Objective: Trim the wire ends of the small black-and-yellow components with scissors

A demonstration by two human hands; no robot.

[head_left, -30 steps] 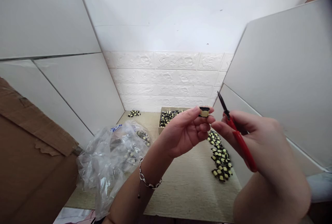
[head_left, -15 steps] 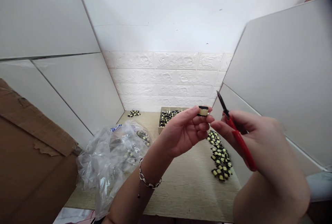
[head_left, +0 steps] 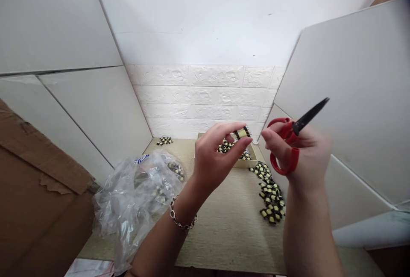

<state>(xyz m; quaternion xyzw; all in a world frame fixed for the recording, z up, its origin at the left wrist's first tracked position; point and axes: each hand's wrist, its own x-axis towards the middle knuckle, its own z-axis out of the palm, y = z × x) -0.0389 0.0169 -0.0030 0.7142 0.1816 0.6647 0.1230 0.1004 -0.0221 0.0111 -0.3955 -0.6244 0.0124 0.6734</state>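
Between the thumb and fingers of my left hand (head_left: 215, 151) is a small transformer (head_left: 242, 133), yellow-wrapped with black ends and thin metal pins. It is held up in front of a shallow box (head_left: 253, 162) that contains many similar transformers. My right hand (head_left: 306, 153) grips a pair of red-handled scissors (head_left: 293, 136), whose dark blades point up and to the right, away from the transformer. The right thumb is close to the transformer's pin side, apart from it.
A pile of transformers (head_left: 271, 193) lies on the table (head_left: 230, 234) at the right. A clear plastic bag (head_left: 134, 200) with more of them sits at the left, near a cardboard box (head_left: 38, 183). A small cluster (head_left: 164, 141) lies at the back left. White panels flank both sides.
My left hand has turned over, rotating the transformer so its pins face right. My right hand has turned too, swinging the scissors' blades from up-left to up-right, away from the left hand.
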